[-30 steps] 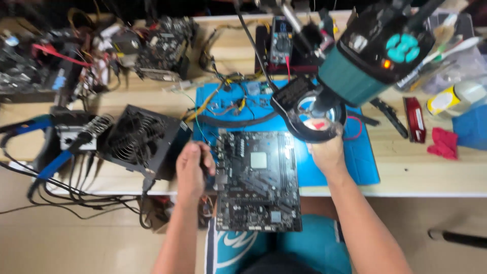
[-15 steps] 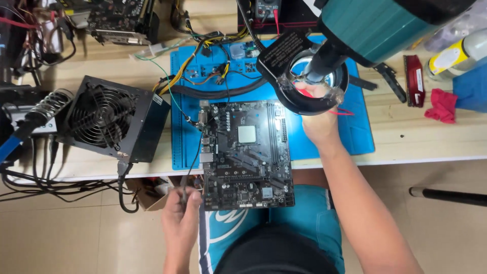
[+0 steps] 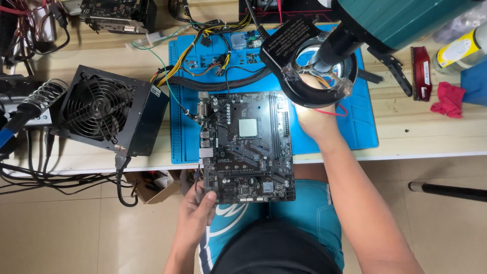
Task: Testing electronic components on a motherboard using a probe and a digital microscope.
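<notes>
A black computer motherboard [image 3: 248, 147] with a silver processor in its middle lies half on the blue work mat [image 3: 355, 127] and half over the table's front edge, above my lap. My left hand [image 3: 199, 207] grips its near left corner, fingers curled around the edge. My right hand [image 3: 313, 114] rests at the board's far right corner, partly hidden under the black ring light [image 3: 284, 48] of a teal microscope head [image 3: 401, 20]. What the right hand's fingers hold is hidden.
A black power supply with a fan grille [image 3: 104, 109] sits on the table left of the mat, its yellow and black cables [image 3: 213, 58] running across the mat's top. A soldering iron stand [image 3: 35, 99], a red cloth [image 3: 449, 99] and a memory stick [image 3: 421, 66] lie around.
My left hand has slid from the board's left side down to its near left corner. The board now sticks further out over the table's edge. My right hand stays under the ring light.
</notes>
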